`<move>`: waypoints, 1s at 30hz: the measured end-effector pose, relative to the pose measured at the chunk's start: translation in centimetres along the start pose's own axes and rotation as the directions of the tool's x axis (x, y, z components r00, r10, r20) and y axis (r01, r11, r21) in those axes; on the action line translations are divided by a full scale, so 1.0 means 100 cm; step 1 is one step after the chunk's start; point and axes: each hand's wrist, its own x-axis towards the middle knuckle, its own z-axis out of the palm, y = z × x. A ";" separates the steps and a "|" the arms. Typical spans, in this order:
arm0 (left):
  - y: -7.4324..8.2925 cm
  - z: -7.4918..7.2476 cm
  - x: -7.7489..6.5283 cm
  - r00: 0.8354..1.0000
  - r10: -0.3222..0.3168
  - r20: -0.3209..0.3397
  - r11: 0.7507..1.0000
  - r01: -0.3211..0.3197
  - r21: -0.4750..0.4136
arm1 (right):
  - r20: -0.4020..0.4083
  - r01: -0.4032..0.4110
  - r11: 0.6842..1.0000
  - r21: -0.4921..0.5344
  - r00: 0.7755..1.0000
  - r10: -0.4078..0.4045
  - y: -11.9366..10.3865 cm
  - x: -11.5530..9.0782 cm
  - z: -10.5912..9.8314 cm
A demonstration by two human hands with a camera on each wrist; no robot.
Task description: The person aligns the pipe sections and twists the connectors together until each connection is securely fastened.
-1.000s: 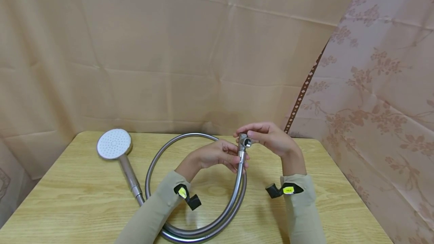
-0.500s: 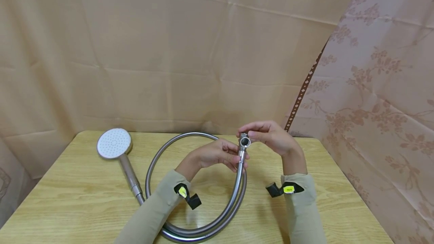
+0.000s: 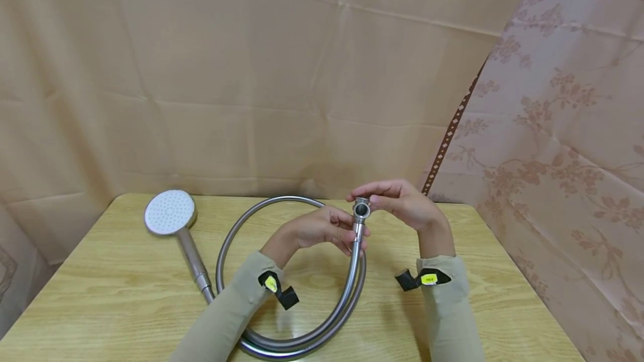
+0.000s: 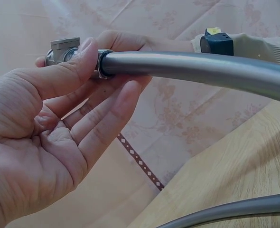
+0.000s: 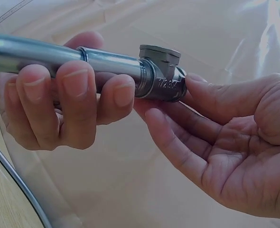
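My left hand (image 3: 322,229) grips the metal end of a silver shower hose (image 4: 178,64), thumb on one side and fingers on the other. On that end sits a short metal tee fitting (image 5: 163,78), marked with raised characters. My right hand (image 3: 405,205) pinches the fitting's far end between thumb and fingers. In the head view the fitting's round side opening faces the camera. The joint between hose end and fitting shows in the right wrist view, with the two in line. The hose end is held up above the table.
A shower head (image 3: 169,213) with a white face lies at the left of the wooden table (image 3: 105,295), joined to the hose. The hose loops across the middle beneath my hands. A beige curtain (image 3: 241,82) hangs behind, a floral one (image 3: 568,144) at the right.
The tee fitting has turned on the hose end: its side opening pointed rightward and now faces the head camera. My right fingers have shifted slightly; the left hand has stayed in place.
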 end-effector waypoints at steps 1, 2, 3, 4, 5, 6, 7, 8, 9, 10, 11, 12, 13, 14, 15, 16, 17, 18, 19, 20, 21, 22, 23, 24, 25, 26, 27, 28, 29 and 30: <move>0.000 0.000 0.000 1.000 -0.001 0.002 1.000 0.001 -0.001 | 0.002 0.003 1.000 0.002 1.000 -0.003 0.000 0.000 0.000; 0.000 0.000 0.000 1.000 -0.002 0.002 1.000 0.002 -0.001 | 0.004 0.003 1.000 0.004 1.000 -0.003 0.000 0.000 0.000; 0.000 -0.001 0.000 1.000 -0.002 0.001 1.000 0.002 -0.001 | 0.003 0.005 1.000 0.003 1.000 -0.005 0.000 0.000 0.000; 0.000 -0.001 0.000 1.000 -0.001 0.001 1.000 0.001 0.001 | -0.001 0.003 1.000 0.003 1.000 -0.003 0.000 0.000 0.000; 0.000 -0.001 -0.001 1.000 -0.001 0.002 1.000 0.001 0.000 | -0.005 0.002 1.000 0.002 1.000 -0.002 0.000 0.000 0.000; 0.000 -0.001 -0.001 1.000 -0.001 0.002 1.000 0.001 0.002 | -0.012 0.000 1.000 -0.003 1.000 0.000 -0.001 0.000 0.001; 0.000 -0.001 -0.001 1.000 0.000 0.001 1.000 0.000 0.004 | -0.017 -0.002 1.000 -0.007 1.000 0.002 -0.001 0.000 0.001; 0.000 -0.001 -0.001 1.000 0.000 -0.001 1.000 0.000 0.006 | -0.024 -0.006 1.000 -0.012 1.000 0.006 -0.002 0.000 0.002; 0.000 -0.001 -0.001 1.000 -0.001 -0.003 1.000 0.001 0.008 | -0.031 -0.009 1.000 -0.018 0.999 0.008 -0.002 0.000 0.002; -0.001 0.000 -0.001 1.000 -0.002 -0.004 1.000 0.002 0.009 | -0.041 -0.017 1.000 -0.023 0.999 0.016 -0.003 0.000 0.002; -0.001 0.000 0.000 1.000 -0.003 -0.006 1.000 0.003 0.008 | -0.050 -0.025 0.999 -0.026 0.998 0.024 -0.004 0.000 0.003; -0.001 0.000 0.000 1.000 -0.004 -0.008 1.000 0.004 0.009 | -0.060 -0.035 0.999 -0.031 0.998 0.033 -0.004 0.000 0.003; -0.001 0.000 0.000 1.000 -0.005 -0.010 1.000 0.005 0.009 | -0.066 -0.040 0.999 -0.036 0.997 0.038 -0.005 0.000 0.004; -0.001 0.000 0.000 1.000 -0.005 -0.012 1.000 0.005 0.008 | -0.077 -0.052 0.998 -0.037 0.996 0.049 -0.005 0.000 0.004; -0.002 0.000 0.000 1.000 -0.004 -0.010 1.000 0.004 0.008 | -0.086 -0.061 0.997 -0.038 0.995 0.057 -0.006 -0.001 0.005; -0.002 0.000 0.000 1.000 -0.002 -0.009 1.000 0.002 0.007 | -0.093 -0.069 0.997 -0.038 0.994 0.065 -0.006 0.000 0.005; -0.002 0.000 0.000 1.000 -0.001 -0.009 1.000 0.001 0.007 | -0.094 -0.072 0.997 -0.038 0.993 0.068 -0.007 0.000 0.006; -0.002 0.000 0.000 1.000 0.000 -0.008 1.000 0.000 0.009 | -0.089 -0.068 0.997 -0.041 0.994 0.064 -0.006 0.000 0.005; -0.002 0.000 0.000 1.000 0.001 -0.008 1.000 -0.001 0.011 | -0.081 -0.060 0.997 -0.043 0.995 0.056 -0.006 0.000 0.005; -0.002 0.000 0.000 1.000 0.001 -0.007 1.000 -0.001 0.011 | -0.077 -0.056 0.998 -0.040 0.996 0.053 -0.006 0.000 0.005; -0.002 0.000 0.000 1.000 0.002 -0.006 1.000 -0.002 0.012 | -0.069 -0.047 0.998 -0.039 0.997 0.045 -0.006 0.000 0.005; -0.002 0.000 0.000 1.000 0.002 -0.008 1.000 -0.002 0.012 | -0.059 -0.038 0.999 -0.038 0.998 0.036 -0.006 0.000 0.005; -0.002 0.000 0.000 1.000 0.001 -0.008 1.000 -0.001 0.013 | -0.051 -0.029 0.999 -0.035 0.998 0.027 -0.005 0.000 0.004; -0.002 0.000 0.000 1.000 0.001 -0.008 1.000 -0.001 0.013 | -0.041 -0.018 0.999 -0.033 0.999 0.016 -0.005 0.000 0.004; -0.002 0.000 0.000 1.000 0.002 -0.007 1.000 -0.001 0.011 | -0.035 -0.012 1.000 -0.029 0.999 0.011 -0.004 0.000 0.004; -0.002 0.000 0.000 1.000 0.001 -0.007 1.000 -0.001 0.012 | -0.030 -0.008 1.000 -0.024 1.000 0.008 -0.004 0.000 0.004; -0.002 0.000 0.000 1.000 0.000 -0.006 1.000 0.000 0.012 | -0.024 -0.005 1.000 -0.021 1.000 0.005 -0.004 0.000 0.004; -0.001 0.000 0.000 1.000 -0.001 -0.007 1.000 0.001 0.013 | -0.017 -0.001 1.000 -0.017 1.000 0.000 -0.004 0.000 0.004; -0.001 0.000 0.000 1.000 -0.002 -0.007 1.000 0.002 0.014 | -0.010 0.004 1.000 -0.014 1.000 -0.004 -0.004 0.000 0.004; -0.001 0.000 0.000 1.000 -0.002 -0.007 1.000 0.002 0.013 | -0.004 0.008 1.000 -0.012 1.000 -0.008 -0.004 0.001 0.004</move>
